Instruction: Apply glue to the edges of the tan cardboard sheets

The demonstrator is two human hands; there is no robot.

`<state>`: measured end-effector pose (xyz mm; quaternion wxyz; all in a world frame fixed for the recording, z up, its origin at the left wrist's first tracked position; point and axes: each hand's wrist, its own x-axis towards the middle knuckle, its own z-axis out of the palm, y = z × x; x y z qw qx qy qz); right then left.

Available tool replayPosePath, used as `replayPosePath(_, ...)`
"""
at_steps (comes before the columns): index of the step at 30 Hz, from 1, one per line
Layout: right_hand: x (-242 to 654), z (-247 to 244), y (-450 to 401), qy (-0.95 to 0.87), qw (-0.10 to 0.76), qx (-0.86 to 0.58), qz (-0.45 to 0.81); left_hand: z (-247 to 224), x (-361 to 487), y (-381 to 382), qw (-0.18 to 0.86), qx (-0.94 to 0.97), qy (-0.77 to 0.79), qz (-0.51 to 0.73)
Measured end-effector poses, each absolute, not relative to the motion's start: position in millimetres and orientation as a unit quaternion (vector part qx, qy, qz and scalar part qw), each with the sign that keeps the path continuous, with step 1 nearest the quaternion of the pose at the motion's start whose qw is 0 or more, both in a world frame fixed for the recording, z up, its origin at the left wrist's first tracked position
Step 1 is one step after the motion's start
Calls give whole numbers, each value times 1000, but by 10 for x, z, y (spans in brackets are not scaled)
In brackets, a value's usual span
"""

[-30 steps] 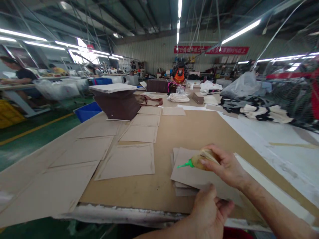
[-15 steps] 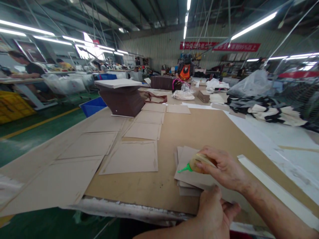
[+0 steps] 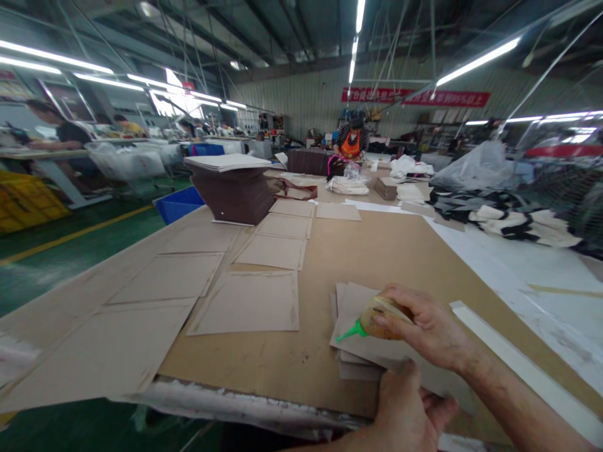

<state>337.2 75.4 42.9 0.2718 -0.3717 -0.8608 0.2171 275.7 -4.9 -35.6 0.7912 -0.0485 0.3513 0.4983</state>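
Note:
My right hand (image 3: pixel 424 320) is closed around a squeeze glue bottle (image 3: pixel 381 319), yellowish and stained, with a green nozzle. The nozzle points left and down, its tip at the left edge of the top grey-brown cardboard sheet (image 3: pixel 355 304). That sheet lies askew on a small stack of similar sheets (image 3: pixel 360 370). Below it, my left hand (image 3: pixel 405 405) grips the sheet's near edge, its fingers bent; part of the grip is hidden. To the left, several cardboard sheets (image 3: pixel 249 301) lie in overlapping rows, with brownish glue streaks along their edges.
A tall stack of dark brown pieces (image 3: pixel 233 194) stands at the table's far left, by a blue bin (image 3: pixel 179 204). A pale strip (image 3: pixel 518 364) lies right of my right arm. Patterned fabric (image 3: pixel 522 223) is heaped at the right. A person in an orange apron (image 3: pixel 351 144) stands at the far end.
The bottle's nozzle tip has moved slightly down along the left edge of the top sheet. My left hand keeps its place on the sheet. The whole view has shifted a little.

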Motion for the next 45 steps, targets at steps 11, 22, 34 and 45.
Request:
replayPosePath(11, 3456, 366, 1185, -832, 299, -451, 125, -644, 2815, 13, 808, -58, 327, 486)
replayPosePath(22, 3431, 304, 1456, -813, 295, -496, 79, -634, 2882, 5, 782, -56, 359, 507)
replayPosePath(34, 3448, 460, 1308, -823, 262, -500, 57, -575, 2786, -82, 788, -8, 358, 501)
replayPosePath(45, 3364, 547, 1219, -840, 230, -488, 61, -616, 2613, -233, 796, -3, 372, 477)
